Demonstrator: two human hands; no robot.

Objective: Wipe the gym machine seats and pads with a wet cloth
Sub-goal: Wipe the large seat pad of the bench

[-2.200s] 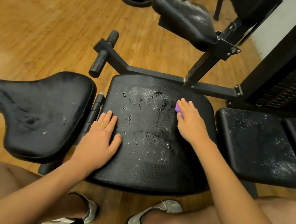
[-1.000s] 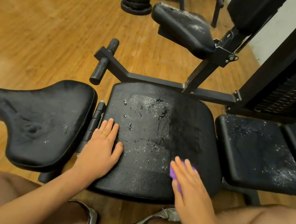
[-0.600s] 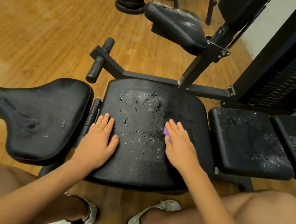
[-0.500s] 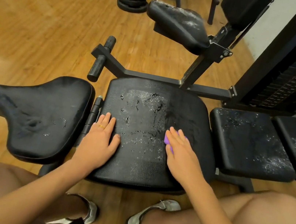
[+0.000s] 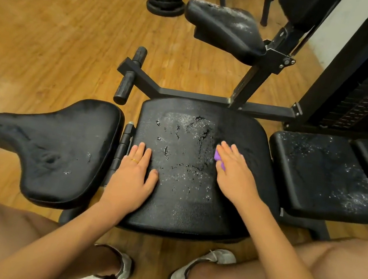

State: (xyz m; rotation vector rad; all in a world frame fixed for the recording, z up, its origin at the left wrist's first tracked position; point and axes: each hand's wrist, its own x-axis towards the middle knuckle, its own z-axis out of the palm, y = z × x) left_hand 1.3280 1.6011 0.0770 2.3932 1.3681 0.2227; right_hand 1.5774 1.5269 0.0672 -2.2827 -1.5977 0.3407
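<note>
Pressing the purple cloth (image 5: 219,161) beneath a flat, straight-fingered right hand (image 5: 235,171), left hand (image 5: 133,174) spread flat alongside, the person seems early on: seat pad (image 5: 182,208) speckled left of that hand, side pads (image 5: 323,174) to its right unwiped.

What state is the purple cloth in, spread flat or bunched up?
Cannot tell. The right hand presses flat over the purple cloth on the middle seat; only a small edge shows.

right hand (image 5: 235,175) slid purple cloth (image 5: 218,160) up middle seat pad (image 5: 182,210), away from near edge
</note>
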